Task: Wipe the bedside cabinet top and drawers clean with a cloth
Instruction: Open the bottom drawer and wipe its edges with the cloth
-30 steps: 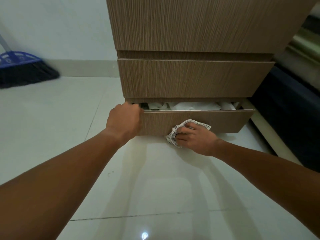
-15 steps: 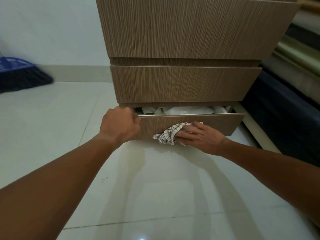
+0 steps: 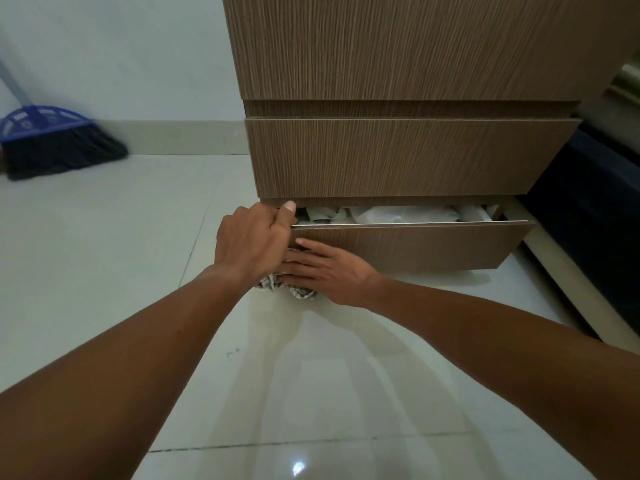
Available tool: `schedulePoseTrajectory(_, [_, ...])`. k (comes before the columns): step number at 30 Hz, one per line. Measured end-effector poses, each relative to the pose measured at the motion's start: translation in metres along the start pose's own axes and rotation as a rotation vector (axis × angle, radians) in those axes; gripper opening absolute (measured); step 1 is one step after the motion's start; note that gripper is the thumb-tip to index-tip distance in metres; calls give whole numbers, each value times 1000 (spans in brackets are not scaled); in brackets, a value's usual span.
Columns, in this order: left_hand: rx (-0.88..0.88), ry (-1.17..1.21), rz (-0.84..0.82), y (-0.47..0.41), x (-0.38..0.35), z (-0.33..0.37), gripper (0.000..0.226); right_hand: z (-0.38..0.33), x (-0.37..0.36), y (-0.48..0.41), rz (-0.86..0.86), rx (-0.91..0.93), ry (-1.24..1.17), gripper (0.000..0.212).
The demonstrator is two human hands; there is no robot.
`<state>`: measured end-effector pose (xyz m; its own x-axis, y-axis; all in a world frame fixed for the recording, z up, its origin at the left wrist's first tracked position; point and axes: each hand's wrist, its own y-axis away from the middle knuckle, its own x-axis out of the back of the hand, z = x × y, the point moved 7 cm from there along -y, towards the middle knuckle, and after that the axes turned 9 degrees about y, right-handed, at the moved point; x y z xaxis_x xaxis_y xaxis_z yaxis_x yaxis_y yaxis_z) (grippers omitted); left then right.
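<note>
A wood-grain bedside cabinet point(image 3: 398, 64) stands ahead with a closed middle drawer point(image 3: 398, 157) and a bottom drawer point(image 3: 415, 247) pulled partly out. White crumpled items point(image 3: 398, 214) fill the bottom drawer. My left hand point(image 3: 252, 244) grips that drawer's top left corner, thumb over the edge. My right hand point(image 3: 322, 268) lies flat, fingers pointing left, pressing a checked cloth point(image 3: 298, 289) against the lower left of the drawer front. Most of the cloth is hidden under both hands. The cabinet top is out of view.
A blue broom point(image 3: 52, 140) leans at the white wall on the left. Glossy pale floor tiles point(image 3: 104, 254) spread in front of the cabinet. A dark bed base point(image 3: 588, 209) with a pale strip runs along the right.
My right hand has slid the cloth leftward along the bottom drawer front, until it sits beneath my left hand. The left hand keeps its hold on the drawer corner.
</note>
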<state>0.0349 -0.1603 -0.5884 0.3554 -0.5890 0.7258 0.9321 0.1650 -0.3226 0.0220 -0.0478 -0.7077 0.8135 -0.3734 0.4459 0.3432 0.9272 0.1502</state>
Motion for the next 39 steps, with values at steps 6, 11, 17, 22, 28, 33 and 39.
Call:
schedulePoseTrajectory(6, [-34, -20, 24, 1, 1, 3, 65, -13, 6, -18, -24, 62, 48, 65])
schedulePoseTrajectory(11, [-46, -76, -26, 4, 1, 7, 61, -14, -22, 21, -49, 105, 43, 62])
schedulePoseTrajectory(17, [-68, -146, -70, 11, -3, 14, 34, 21, -64, 123, -67, -142, -61, 81])
schedulePoseTrajectory(22, [-139, -399, -108, 23, -18, 44, 20, 51, -68, 197, -144, -633, -313, 77])
schedulePoseTrajectory(28, [-223, -383, -317, 32, -80, 108, 55, 50, -81, 235, -238, -1508, -798, 67])
schedulePoseTrajectory(33, [-216, -407, -344, 36, -115, 122, 67, 55, -99, 243, -168, -2110, -1147, 77])
schedulePoseTrajectory(39, [-307, -451, -345, 38, -120, 100, 84, 47, -131, 245, 364, -2652, -1465, 68])
